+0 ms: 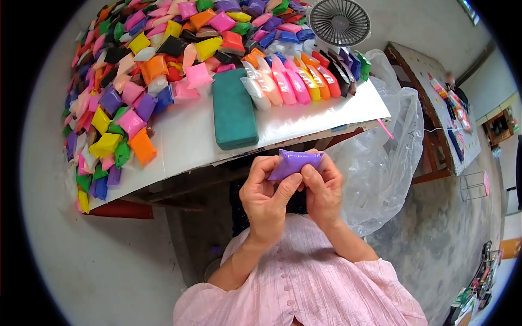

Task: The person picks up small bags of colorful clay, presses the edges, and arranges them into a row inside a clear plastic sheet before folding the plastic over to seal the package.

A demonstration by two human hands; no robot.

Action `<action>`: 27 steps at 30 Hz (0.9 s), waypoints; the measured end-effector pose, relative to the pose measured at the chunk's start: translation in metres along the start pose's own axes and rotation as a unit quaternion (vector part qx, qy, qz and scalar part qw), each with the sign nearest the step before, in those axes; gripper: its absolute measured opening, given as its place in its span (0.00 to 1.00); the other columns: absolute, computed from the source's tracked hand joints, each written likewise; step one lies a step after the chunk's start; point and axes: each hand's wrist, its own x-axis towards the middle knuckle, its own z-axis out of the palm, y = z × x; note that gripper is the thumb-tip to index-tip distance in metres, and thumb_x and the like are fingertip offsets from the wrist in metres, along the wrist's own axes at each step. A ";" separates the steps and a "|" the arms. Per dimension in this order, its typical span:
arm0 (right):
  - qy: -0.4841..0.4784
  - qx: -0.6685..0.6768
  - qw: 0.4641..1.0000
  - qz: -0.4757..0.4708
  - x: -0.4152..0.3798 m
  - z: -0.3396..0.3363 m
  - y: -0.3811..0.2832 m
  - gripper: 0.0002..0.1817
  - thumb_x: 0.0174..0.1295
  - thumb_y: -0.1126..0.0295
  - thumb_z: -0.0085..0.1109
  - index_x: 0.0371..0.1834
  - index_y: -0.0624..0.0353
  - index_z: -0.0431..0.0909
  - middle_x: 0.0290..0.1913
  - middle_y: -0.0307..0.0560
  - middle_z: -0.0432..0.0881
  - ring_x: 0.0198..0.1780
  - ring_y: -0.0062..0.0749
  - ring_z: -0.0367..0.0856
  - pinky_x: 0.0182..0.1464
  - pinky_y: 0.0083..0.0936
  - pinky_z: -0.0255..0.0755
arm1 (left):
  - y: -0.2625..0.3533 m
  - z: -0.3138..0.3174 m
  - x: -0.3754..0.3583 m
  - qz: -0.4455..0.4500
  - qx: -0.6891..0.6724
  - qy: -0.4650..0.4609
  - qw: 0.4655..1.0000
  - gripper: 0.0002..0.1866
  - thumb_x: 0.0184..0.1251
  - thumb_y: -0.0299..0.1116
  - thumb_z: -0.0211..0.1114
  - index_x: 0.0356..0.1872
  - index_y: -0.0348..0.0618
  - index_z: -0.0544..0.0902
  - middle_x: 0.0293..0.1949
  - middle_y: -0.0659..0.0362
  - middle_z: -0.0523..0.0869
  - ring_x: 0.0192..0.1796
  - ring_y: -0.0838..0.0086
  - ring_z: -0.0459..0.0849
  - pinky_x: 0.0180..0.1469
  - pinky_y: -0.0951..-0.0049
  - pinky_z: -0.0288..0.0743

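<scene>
A small purple packet (295, 163), glossy and plump, is held up in front of my chest, just off the table's front edge. My left hand (265, 187) grips its left end between thumb and fingers. My right hand (323, 187) pinches its right end, with the thumb on the lower edge. Both thumbs nearly meet below the packet. Just beyond my hands a green oblong case (234, 111) lies on the white table (182, 133). To the right of the case stands a row of filled packets (296, 84) in several colours, leaning side by side.
A large heap of coloured packets (130, 98) covers the table's left and back. A round fan (340, 23) stands at the back right. Clear plastic bags (375, 163) hang beside the table's right end. Farther right is a second table (435, 114) with items on it.
</scene>
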 end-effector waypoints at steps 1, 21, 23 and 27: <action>-0.024 -0.024 0.999 0.001 0.003 -0.003 -0.005 0.11 0.66 0.70 0.65 0.47 0.63 0.78 0.37 0.34 0.77 0.34 0.13 0.72 0.37 0.11 0.67 | 0.002 -0.005 0.003 0.021 0.037 -0.015 0.999 0.14 0.63 0.19 0.70 0.49 0.32 0.80 0.45 0.62 0.79 0.46 0.80 0.79 0.50 0.79 0.75; -0.102 -0.192 0.975 -0.047 0.004 -0.014 -0.023 0.09 0.65 0.70 0.65 0.37 0.66 0.79 0.32 0.38 0.75 0.32 0.18 0.71 0.35 0.18 0.65 | 0.009 -0.013 0.002 0.041 0.103 -0.054 0.992 0.10 0.64 0.21 0.70 0.44 0.31 0.80 0.42 0.61 0.79 0.41 0.81 0.78 0.45 0.80 0.74; -0.124 -0.215 0.966 -0.078 0.007 -0.019 -0.024 0.10 0.64 0.69 0.66 0.36 0.66 0.78 0.31 0.38 0.75 0.31 0.19 0.70 0.33 0.19 0.65 | 0.012 -0.013 0.002 0.034 0.109 -0.065 0.991 0.09 0.64 0.20 0.70 0.43 0.31 0.81 0.41 0.60 0.79 0.40 0.81 0.78 0.45 0.80 0.74; -0.123 -0.238 0.955 -0.129 0.009 -0.019 -0.024 0.10 0.62 0.70 0.67 0.32 0.65 0.77 0.29 0.40 0.74 0.30 0.23 0.69 0.32 0.22 0.62 | 0.014 -0.009 -0.001 0.024 0.106 -0.055 0.993 0.07 0.64 0.21 0.70 0.40 0.30 0.81 0.39 0.60 0.79 0.38 0.81 0.77 0.43 0.80 0.73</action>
